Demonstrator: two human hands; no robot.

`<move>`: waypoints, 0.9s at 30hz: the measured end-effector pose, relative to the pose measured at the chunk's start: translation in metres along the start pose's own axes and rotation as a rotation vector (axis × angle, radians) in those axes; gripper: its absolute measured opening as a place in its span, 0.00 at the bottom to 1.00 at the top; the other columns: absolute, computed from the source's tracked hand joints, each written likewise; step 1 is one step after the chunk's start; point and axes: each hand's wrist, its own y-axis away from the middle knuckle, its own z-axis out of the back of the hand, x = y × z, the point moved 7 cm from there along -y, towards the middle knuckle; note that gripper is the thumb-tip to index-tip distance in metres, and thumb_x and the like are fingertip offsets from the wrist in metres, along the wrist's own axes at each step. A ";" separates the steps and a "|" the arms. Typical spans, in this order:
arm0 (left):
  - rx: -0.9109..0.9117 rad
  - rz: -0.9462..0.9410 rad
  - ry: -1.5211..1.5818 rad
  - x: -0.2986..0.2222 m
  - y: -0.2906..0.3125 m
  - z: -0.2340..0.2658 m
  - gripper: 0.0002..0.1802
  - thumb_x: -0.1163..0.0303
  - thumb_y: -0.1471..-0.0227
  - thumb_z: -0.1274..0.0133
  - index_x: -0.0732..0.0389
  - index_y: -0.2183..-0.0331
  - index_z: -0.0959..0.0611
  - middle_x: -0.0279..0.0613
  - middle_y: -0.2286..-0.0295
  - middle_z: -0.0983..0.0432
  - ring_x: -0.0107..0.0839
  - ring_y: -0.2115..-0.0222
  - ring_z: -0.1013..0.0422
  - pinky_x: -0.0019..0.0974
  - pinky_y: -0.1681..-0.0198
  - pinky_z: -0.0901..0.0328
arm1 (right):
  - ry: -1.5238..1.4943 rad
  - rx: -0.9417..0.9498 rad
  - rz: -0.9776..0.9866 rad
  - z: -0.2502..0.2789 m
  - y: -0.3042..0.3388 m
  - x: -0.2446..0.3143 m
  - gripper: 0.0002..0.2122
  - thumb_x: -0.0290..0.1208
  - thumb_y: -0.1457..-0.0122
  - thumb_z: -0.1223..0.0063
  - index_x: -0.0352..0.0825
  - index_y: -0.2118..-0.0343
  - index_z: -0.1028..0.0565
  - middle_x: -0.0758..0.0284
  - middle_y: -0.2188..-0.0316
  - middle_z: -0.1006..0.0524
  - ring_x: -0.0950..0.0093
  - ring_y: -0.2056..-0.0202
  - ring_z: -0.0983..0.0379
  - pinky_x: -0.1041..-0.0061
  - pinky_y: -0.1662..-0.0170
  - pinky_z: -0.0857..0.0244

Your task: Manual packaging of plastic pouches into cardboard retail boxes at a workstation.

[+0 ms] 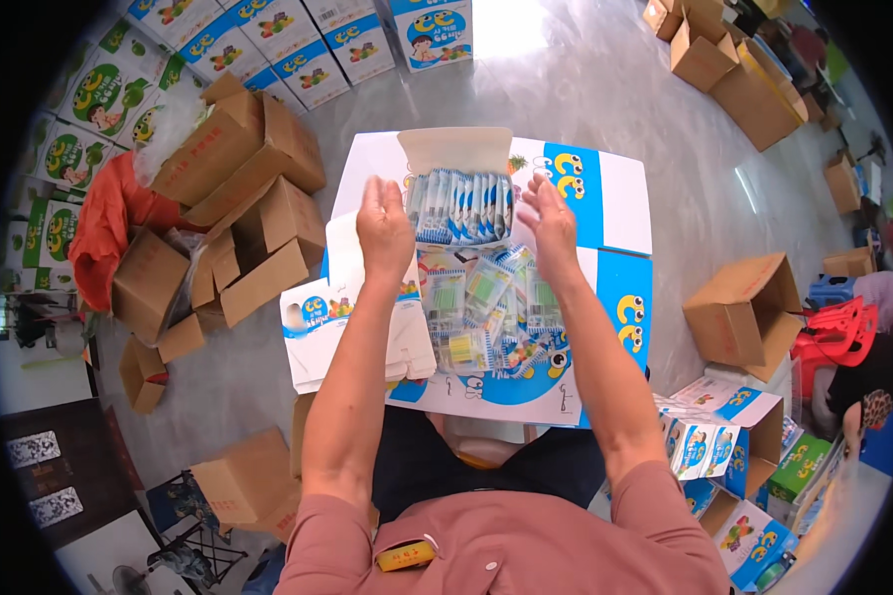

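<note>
Positions left hand (385, 222) left of open box (456, 149), right hand (555, 226) right of it, fingers (373, 193) loosely extended, gripping nothing; shows loose packets (446, 295) on box's near side.

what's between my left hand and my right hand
In the head view, an open white box holding a row of blue-and-white packets sits between your left hand and right hand.

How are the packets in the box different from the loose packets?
The boxed packets stand packed in a row; the loose packets lie in a jumbled pile. The boxed packets sit inside the open box; the loose packets lie outside it. Both have wrappers with blue on them.
</note>
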 end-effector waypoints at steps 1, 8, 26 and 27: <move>-0.001 0.006 0.006 0.001 -0.004 -0.003 0.27 0.58 0.34 0.57 0.68 0.42 0.27 0.55 0.48 0.26 0.43 0.46 0.30 0.40 0.41 0.38 | -0.096 -0.056 -0.109 0.000 -0.002 -0.013 0.26 0.44 0.28 0.61 0.30 0.36 0.36 0.53 0.38 0.33 0.64 0.37 0.36 0.65 0.37 0.40; 0.274 0.601 0.639 0.039 -0.001 -0.039 0.24 0.60 0.32 0.61 0.69 0.54 0.20 0.44 0.59 0.21 0.30 0.57 0.26 0.36 0.53 0.34 | 0.156 -0.102 -0.083 -0.020 -0.010 -0.023 0.25 0.46 0.28 0.63 0.29 0.41 0.29 0.58 0.44 0.26 0.67 0.43 0.31 0.72 0.41 0.38; 0.489 0.215 -0.025 0.030 -0.025 -0.051 0.17 0.67 0.38 0.59 0.64 0.51 0.24 0.55 0.59 0.22 0.49 0.59 0.25 0.45 0.51 0.32 | 0.974 0.056 0.052 -0.033 -0.018 0.003 0.16 0.36 0.31 0.57 0.31 0.47 0.28 0.52 0.62 0.19 0.58 0.58 0.21 0.67 0.55 0.29; 0.557 0.298 0.086 0.028 -0.026 -0.052 0.17 0.70 0.38 0.58 0.64 0.51 0.23 0.53 0.59 0.21 0.45 0.59 0.24 0.43 0.53 0.30 | 0.800 0.056 0.119 -0.026 -0.020 0.002 0.15 0.34 0.31 0.56 0.31 0.47 0.28 0.54 0.61 0.19 0.61 0.57 0.21 0.69 0.54 0.29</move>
